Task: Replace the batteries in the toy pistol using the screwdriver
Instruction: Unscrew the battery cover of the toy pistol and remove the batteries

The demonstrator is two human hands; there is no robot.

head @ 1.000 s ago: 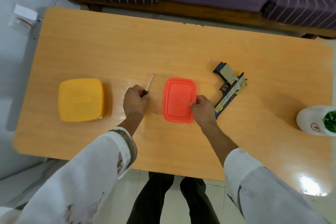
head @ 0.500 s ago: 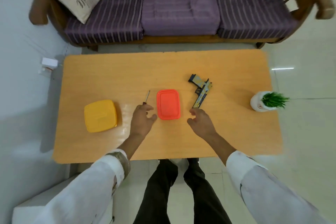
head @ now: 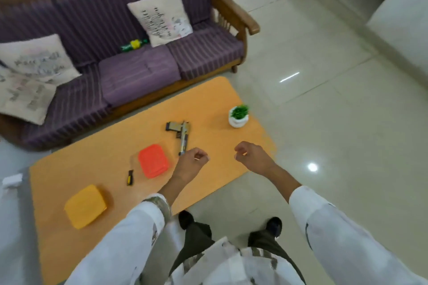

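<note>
— What is filling the room?
— A sofa [head: 139, 71] is running behind the table [head: 104, 146]. The person is standing at its near edge.
— And on it?
— A yellow box [head: 85, 206] and a red box [head: 153, 161] are sitting lidded. I judge they are keeping batteries or screws together.
— The hands?
— The left hand [head: 192, 162] is hovering just beside the pistol's muzzle, fingers loosely curled and gripping nothing. The right hand [head: 251, 157] is hanging near the table's edge, equally loose and empty.
— The pistol [head: 181, 134]?
— It is lying flat between the red box and a pot [head: 238, 120], untouched.
— The screwdriver [head: 130, 177]?
— It is lying between the boxes, nearer the red one. Its handle is pointing at the near edge, presumably for easy pickup.
</note>
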